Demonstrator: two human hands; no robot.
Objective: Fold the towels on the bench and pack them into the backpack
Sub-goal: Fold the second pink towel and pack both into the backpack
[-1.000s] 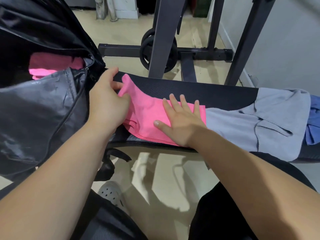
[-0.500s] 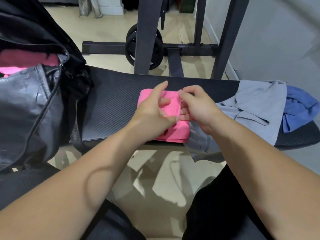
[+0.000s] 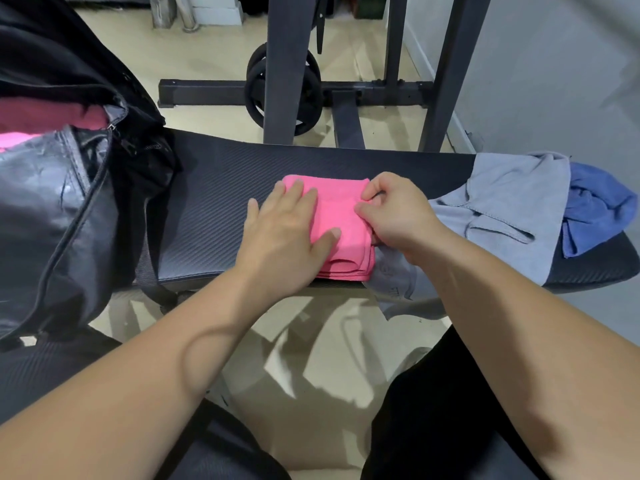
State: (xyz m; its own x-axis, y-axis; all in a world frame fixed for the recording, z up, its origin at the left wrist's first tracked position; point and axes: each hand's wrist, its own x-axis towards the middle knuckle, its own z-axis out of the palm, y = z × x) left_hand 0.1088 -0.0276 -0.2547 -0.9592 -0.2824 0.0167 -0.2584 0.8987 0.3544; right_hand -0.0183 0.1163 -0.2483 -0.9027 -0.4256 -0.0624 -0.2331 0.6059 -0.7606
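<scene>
pink towel (image 3: 339, 209) is now down to a tight square, left grip (image 3: 282, 237) flat and wide on it, right grip (image 3: 398, 216) pinching its edge, backpack (image 3: 52, 202) next.

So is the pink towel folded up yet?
Folded. The pink towel is a small thick square on the bench, with stacked layers showing along its near edge.

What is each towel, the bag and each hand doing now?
Bright pink cloth towel: folded small, lying on the black padded bench.
Left hand: flat, pressing on the pink towel.
Right hand: pinching the pink towel's right edge.
Grey cloth towel: unfolded, hanging over the bench's front edge.
Blue cloth towel: crumpled at the bench's right end.
Black leather-look backpack: unzipped, pink cloth inside.
</scene>
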